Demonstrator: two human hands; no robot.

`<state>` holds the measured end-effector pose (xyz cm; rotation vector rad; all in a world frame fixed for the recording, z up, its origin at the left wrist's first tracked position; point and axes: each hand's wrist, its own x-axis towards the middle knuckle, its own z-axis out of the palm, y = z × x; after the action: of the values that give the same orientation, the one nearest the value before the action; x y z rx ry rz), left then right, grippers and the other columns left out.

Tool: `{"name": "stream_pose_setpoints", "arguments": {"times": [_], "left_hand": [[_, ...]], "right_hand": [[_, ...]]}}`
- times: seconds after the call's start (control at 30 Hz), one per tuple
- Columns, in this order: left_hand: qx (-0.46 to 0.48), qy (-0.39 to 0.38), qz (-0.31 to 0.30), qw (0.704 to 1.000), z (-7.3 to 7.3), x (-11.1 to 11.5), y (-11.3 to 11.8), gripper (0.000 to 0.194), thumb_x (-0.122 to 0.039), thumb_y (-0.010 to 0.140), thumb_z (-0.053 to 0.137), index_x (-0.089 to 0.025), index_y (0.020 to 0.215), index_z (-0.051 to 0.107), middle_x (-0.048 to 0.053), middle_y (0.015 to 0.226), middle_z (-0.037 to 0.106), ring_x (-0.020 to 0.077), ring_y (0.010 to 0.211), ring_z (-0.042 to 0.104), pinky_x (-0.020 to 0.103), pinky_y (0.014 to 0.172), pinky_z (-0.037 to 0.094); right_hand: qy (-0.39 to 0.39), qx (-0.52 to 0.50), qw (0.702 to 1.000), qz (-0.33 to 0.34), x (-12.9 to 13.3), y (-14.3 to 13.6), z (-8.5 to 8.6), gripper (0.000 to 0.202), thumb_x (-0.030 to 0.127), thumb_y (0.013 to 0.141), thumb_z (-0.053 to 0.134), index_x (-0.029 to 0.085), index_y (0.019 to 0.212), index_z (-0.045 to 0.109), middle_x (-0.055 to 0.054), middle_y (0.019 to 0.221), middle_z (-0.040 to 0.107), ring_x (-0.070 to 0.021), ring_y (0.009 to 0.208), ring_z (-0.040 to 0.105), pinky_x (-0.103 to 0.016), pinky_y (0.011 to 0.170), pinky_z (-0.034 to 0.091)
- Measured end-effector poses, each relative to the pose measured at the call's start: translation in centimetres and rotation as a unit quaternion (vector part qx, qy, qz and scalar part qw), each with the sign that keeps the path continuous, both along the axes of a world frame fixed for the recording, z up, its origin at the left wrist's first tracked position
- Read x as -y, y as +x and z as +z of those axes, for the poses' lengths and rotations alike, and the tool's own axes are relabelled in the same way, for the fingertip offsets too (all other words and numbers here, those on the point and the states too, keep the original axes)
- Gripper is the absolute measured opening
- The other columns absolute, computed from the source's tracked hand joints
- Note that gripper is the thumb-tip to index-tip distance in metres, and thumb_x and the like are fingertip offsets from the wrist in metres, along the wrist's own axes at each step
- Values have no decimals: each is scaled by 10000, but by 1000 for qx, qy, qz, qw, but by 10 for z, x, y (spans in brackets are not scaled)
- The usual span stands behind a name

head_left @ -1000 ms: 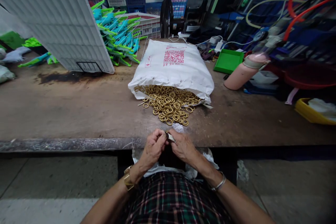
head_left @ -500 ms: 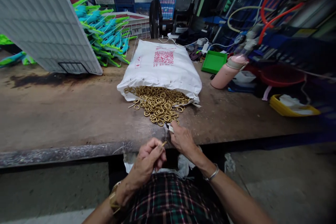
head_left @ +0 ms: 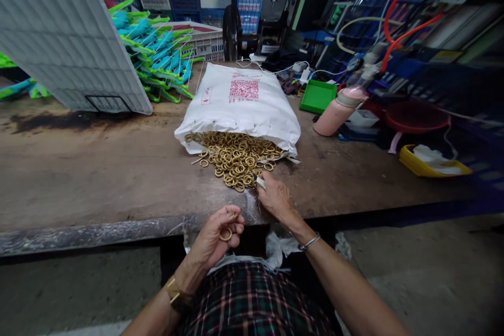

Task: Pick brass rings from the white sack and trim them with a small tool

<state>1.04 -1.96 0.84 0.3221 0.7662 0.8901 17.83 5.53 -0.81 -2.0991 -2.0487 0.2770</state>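
My left hand point(head_left: 221, 233), turned palm up with its fingers curled, holds a brass-coloured ring point(head_left: 226, 234) above the front edge of the table. Something small shows at its fingertips too, but I cannot make it out. At the near right edge of a heap of brass-coloured rings point(head_left: 238, 165), my right hand point(head_left: 274, 197) is closed on a small white piece with a dark tip point(head_left: 260, 182). That tip meets the heap, and the rest of the piece is hidden by the fingers. The rings spill from the mouth of a white printed sack point(head_left: 244, 107).
A pink bottle point(head_left: 334, 115), a green tray point(head_left: 318, 95) and a yellow tray point(head_left: 429, 167) stand to the right. At left, a grey ribbed panel point(head_left: 79, 37) leans before stacked green and blue plastic parts point(head_left: 161, 58). The wooden table point(head_left: 98, 178) ends just above my lap.
My left hand has turned palm up, and the ring now lies in its curled fingers. My right hand has moved slightly up and right, its white piece now at the heap.
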Motion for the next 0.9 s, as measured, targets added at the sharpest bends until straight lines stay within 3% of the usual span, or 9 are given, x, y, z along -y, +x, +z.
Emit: {"name": "stream_pose_setpoints", "arguments": {"times": [0.17, 0.37, 0.47, 0.63, 0.73, 0.9], "left_hand": [[-12, 6, 25, 1000, -6, -2, 2, 233, -300, 666, 684, -144, 701, 515, 21, 741, 573, 102, 623, 552, 156, 417, 363], [-147, 89, 88, 981, -8, -9, 13, 406, -411, 653, 681, -169, 927, 505, -31, 638, 529, 76, 499, 483, 150, 368, 330], [-204, 122, 96, 967, -11, -10, 15, 448, -461, 678, 643, -172, 992, 505, -47, 598, 514, 52, 420, 407, 153, 361, 297], [-276, 159, 94, 943, -13, -11, 11, 320, -458, 756, 556, -139, 765, 549, -37, 553, 493, 37, 407, 321, 163, 384, 248], [-366, 221, 100, 899, -13, -12, 4, 260, -386, 793, 521, -142, 714, 562, -31, 557, 492, 61, 469, 374, 181, 461, 309], [-504, 379, 69, 773, -17, -13, -6, 157, -251, 796, 489, -155, 735, 597, 2, 653, 564, 112, 611, 480, 226, 614, 374]], "right_hand": [[43, -174, 984, 5, 1, 0, -3, 139, 248, 806, 404, 187, 849, 521, -21, 695, 584, -143, 613, 514, -240, 562, 288], [-17, -440, 898, 4, 18, -20, 9, 117, 303, 767, 441, 201, 709, 451, 52, 532, 488, -106, 513, 453, -224, 558, 353], [-68, -502, 862, 8, 28, -31, 12, 127, 329, 754, 471, 205, 731, 453, 67, 513, 479, -95, 471, 419, -220, 511, 341], [-116, -542, 832, 39, 36, -41, 12, 186, 384, 759, 486, 205, 721, 453, 75, 503, 457, -83, 454, 388, -215, 491, 330], [-105, -506, 854, 51, 35, -40, 14, 191, 389, 765, 482, 200, 740, 470, 68, 523, 465, -89, 488, 408, -217, 520, 341], [-63, -421, 899, 102, 33, -39, 17, 181, 362, 778, 461, 189, 762, 512, 52, 581, 451, -99, 552, 405, -221, 546, 321]]}}
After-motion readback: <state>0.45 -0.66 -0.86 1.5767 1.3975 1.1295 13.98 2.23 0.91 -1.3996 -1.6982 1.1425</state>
